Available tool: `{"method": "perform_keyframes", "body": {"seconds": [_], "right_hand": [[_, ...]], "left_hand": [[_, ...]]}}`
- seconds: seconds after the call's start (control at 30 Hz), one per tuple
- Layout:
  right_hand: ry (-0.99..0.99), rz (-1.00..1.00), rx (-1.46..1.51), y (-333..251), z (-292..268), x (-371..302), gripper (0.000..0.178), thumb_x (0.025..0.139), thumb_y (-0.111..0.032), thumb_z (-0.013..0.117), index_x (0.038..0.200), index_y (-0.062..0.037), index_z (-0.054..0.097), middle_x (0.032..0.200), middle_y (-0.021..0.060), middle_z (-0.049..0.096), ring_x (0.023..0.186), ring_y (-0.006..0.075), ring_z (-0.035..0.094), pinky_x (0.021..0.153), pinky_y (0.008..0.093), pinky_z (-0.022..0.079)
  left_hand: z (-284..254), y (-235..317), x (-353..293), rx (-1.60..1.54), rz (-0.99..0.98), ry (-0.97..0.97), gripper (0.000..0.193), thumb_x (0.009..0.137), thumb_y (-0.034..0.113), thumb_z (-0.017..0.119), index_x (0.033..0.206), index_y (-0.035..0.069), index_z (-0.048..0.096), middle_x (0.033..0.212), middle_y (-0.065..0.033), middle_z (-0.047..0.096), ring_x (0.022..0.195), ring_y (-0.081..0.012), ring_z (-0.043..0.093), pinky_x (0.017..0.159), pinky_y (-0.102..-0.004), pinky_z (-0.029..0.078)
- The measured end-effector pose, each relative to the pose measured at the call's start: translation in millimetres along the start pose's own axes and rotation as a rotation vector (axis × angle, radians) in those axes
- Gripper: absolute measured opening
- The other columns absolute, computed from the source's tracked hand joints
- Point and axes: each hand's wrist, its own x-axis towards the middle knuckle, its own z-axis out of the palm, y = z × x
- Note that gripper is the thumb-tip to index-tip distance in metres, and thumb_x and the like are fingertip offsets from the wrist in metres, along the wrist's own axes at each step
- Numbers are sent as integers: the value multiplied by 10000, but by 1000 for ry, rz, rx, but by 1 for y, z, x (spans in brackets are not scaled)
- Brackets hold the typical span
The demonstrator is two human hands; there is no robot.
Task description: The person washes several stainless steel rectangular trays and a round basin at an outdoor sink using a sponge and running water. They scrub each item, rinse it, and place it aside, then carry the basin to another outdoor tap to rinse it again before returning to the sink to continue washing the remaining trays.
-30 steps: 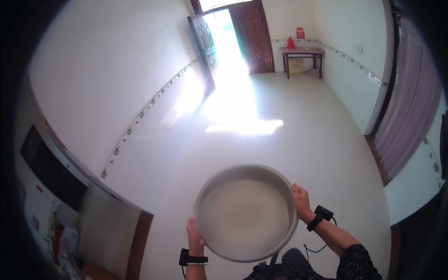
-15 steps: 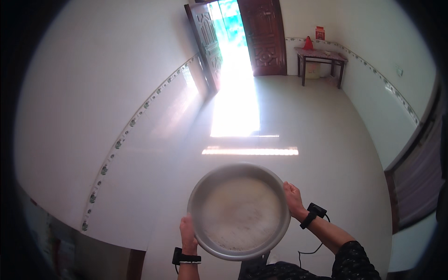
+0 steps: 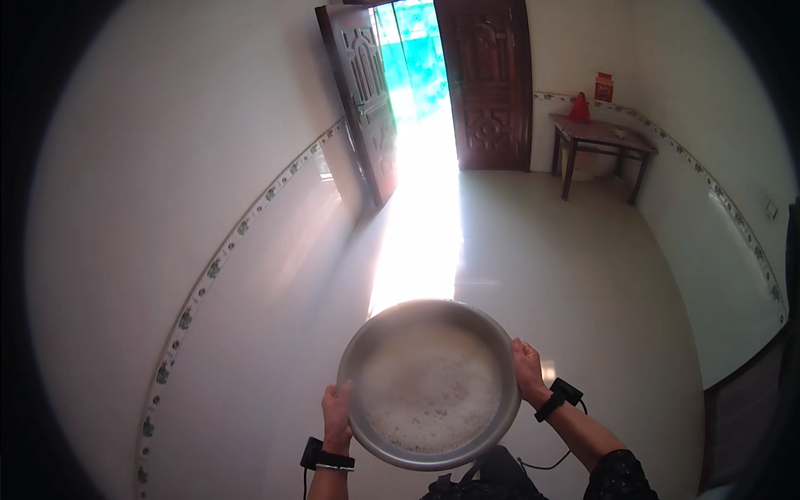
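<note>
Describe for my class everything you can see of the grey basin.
The basin is round, wide and grey, with a smooth, slightly shiny wall and a narrow rim; whether it is metal or plastic is unclear. Inside is cloudy, whitish liquid with bubbles, thickest toward the near side. Its open top faces up. It is held above the pale floor, in front of the person's body, gripped at opposite sides by the left hand and the right hand.

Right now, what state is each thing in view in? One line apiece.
Grey round basin: held up, liquid inside
Liquid: cloudy, foamy
Left hand: closed on basin's side
Right hand: closed on basin's side
Left carved door leaf: open
Right carved door leaf: shut
Table: standing, things on top
Wrist straps: fastened
</note>
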Motion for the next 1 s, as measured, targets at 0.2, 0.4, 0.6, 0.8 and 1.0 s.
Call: {"method": "perform_keyframes", "body": {"seconds": [0.2,0.4,0.6,0.8,1.0], "right_hand": [[-24,-163,-83,-16,39,295,369,1030,-282,405,753,-64,510,689,-57,494,637,26,427,544,237,406],[-29,-62,-84,-79,75,566,369,1016,-279,420,736,-61,522,678,-61,506,615,29,436,518,237,400],[-28,-93,-59,-106,108,828,389,1020,-309,422,755,-53,549,692,-55,528,613,33,453,533,242,426],[33,-65,-103,-150,139,1082,375,1033,-314,424,786,-63,553,703,-57,526,610,31,447,525,235,419],[-1,-94,20,-167,176,1354,359,1019,-273,435,763,-55,561,706,-54,520,610,38,438,520,236,403]], "left_hand": [[125,22,237,-14,1,46,172,926,188,631,909,55,522,800,-26,589,684,-97,571,594,-254,504],[269,62,466,-124,9,65,161,902,185,668,859,109,533,767,-11,615,624,-92,570,570,-244,500],[394,85,706,-125,103,8,182,888,173,684,838,131,514,789,-5,612,669,-90,577,611,-259,514],[536,123,942,-208,12,-24,150,939,157,599,843,72,522,796,-7,585,688,-85,571,589,-245,504],[657,141,1168,-139,5,17,246,909,189,666,781,157,457,706,21,546,607,-66,509,590,-242,489]]}}
